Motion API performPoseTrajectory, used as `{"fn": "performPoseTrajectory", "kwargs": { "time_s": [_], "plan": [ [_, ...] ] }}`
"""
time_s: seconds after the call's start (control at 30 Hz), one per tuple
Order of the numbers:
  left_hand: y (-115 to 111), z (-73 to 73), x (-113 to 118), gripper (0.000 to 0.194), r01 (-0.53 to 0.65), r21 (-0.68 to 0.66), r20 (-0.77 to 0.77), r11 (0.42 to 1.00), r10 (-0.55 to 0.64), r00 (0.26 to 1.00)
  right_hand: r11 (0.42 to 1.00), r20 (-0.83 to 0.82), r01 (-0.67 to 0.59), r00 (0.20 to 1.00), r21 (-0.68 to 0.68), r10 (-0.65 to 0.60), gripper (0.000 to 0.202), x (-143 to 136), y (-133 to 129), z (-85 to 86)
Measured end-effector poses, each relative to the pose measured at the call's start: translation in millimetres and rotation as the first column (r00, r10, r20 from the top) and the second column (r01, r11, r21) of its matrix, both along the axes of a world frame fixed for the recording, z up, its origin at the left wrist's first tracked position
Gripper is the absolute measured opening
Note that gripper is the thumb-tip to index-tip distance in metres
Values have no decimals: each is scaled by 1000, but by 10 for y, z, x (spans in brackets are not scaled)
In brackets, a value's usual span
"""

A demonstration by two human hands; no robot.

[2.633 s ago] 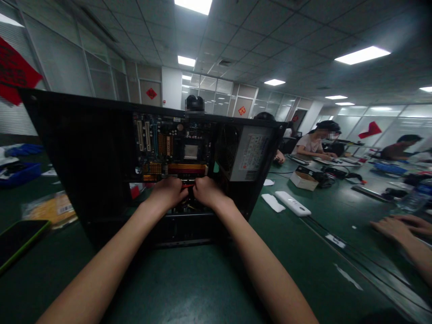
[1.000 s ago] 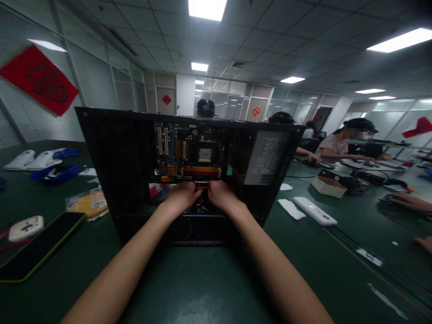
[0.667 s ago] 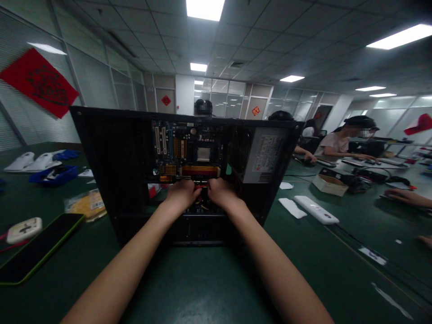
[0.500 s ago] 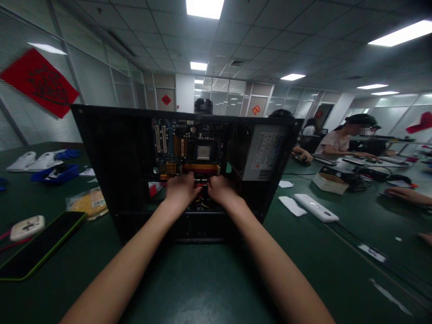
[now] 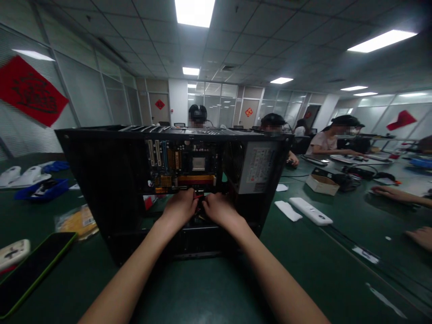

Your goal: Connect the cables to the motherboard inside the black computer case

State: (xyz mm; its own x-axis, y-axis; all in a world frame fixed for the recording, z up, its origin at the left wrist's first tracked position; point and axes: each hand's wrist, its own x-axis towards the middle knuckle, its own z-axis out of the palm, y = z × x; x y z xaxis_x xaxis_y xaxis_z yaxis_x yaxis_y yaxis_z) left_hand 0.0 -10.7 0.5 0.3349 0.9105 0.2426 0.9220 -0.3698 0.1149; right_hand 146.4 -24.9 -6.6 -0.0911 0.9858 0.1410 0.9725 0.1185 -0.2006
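A black computer case (image 5: pixel 94 180) stands with its open side towards me on the green table. Inside it are a motherboard (image 5: pixel 184 155) and, at the upper right, a grey power supply (image 5: pixel 258 168). Both my hands reach into the lower middle, just below the board. My left hand (image 5: pixel 180 204) is closed, fingers bent, at a thin red-and-dark cable (image 5: pixel 200 197). Facing it a short way off, my right hand (image 5: pixel 219 207) is also closed on the cable bundle. The fingertips are mostly hidden by the hands, and the cable ends cannot be made out.
To the left lie a phone with a green edge (image 5: pixel 37 272), a bagged yellow item (image 5: pixel 76 222) and a blue tray (image 5: pixel 42 189). On the right are a white power strip (image 5: pixel 310 211), paper scraps and a small box (image 5: pixel 322 184). Other people sit around the table.
My view has tilted and turned slightly, so the case appears lower and its top edge shows more. My hands stay at the same spot under the board, a little closer together.
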Motion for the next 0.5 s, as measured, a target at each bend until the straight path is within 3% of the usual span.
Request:
{"fn": "performPoseTrajectory", "kwargs": {
  "time_s": [0.17, 0.33, 0.5],
  "plan": [
    [-23, 14, -22, 20, 34, 33, -5, 999, -34, 999, 998, 23, -2, 1000, 57, 1, 31, 13, 13, -29],
    [-37, 4, -37, 12, 111, -13, 104, 994, -109, 989, 998, 10, 25, 1000, 56, -26, 31, 25, 27, -45],
    [15, -62, -79, 13, 97, 83, 183, 992, -111, 977, 999, -42, 3, 999, 46, -1, 31, 36, 63, -58]
  ]
}}
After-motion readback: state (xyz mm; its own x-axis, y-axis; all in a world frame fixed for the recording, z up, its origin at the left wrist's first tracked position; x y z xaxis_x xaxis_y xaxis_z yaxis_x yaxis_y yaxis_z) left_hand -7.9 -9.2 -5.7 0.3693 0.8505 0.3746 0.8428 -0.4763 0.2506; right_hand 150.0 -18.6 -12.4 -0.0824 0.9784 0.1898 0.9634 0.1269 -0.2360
